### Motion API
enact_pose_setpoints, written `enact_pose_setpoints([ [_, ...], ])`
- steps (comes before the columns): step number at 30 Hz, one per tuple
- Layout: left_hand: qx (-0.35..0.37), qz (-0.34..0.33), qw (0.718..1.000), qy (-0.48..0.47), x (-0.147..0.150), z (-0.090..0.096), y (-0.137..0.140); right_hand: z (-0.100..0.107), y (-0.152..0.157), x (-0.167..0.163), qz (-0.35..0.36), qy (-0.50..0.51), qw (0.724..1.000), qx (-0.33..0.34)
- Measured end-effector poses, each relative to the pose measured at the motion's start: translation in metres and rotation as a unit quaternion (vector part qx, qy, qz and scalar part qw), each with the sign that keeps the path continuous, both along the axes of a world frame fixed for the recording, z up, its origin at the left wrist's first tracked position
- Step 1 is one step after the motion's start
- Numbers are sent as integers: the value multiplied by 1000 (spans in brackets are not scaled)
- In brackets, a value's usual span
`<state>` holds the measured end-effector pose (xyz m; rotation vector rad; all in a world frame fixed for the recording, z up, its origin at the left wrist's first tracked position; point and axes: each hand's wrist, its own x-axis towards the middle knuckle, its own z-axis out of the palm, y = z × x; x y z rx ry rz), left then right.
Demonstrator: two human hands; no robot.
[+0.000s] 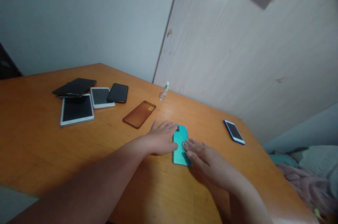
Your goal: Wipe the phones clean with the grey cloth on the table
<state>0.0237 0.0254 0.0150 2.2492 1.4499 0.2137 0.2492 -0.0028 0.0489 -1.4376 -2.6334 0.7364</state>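
A turquoise phone (181,153) lies back side up on the wooden table, its dark camera block at the far end. My left hand (162,139) rests at its left edge, fingers spread and thumb touching the phone. Over its right side is my right hand (204,155), with the fingers close together and fingertips on the phone's back. A small pale thing with a dark edge (184,145) shows under those fingertips; its kind is unclear. Beyond my left hand lies a brown translucent phone case (139,114).
A small clear bottle (164,91) stands near the wall. To the left lie a white tablet (77,108), a smaller white-framed device (101,97), a black device (118,93) and black flat items (76,87). A phone in a blue case (234,132) lies near the table's right edge.
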Motion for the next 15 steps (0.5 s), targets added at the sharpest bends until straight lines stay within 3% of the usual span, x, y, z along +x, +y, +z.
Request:
enact_pose_setpoints([
  [7, 5, -2, 1000, -8, 0, 0, 0, -10, 9, -10, -55, -17, 997, 55],
  [13, 2, -5, 1000, -6, 0, 0, 0, 5, -2, -5, 33, -1, 999, -13],
  [15, 5, -4, 1000, -9, 0, 0, 0, 2, 0, -6, 20, 2, 1000, 0],
])
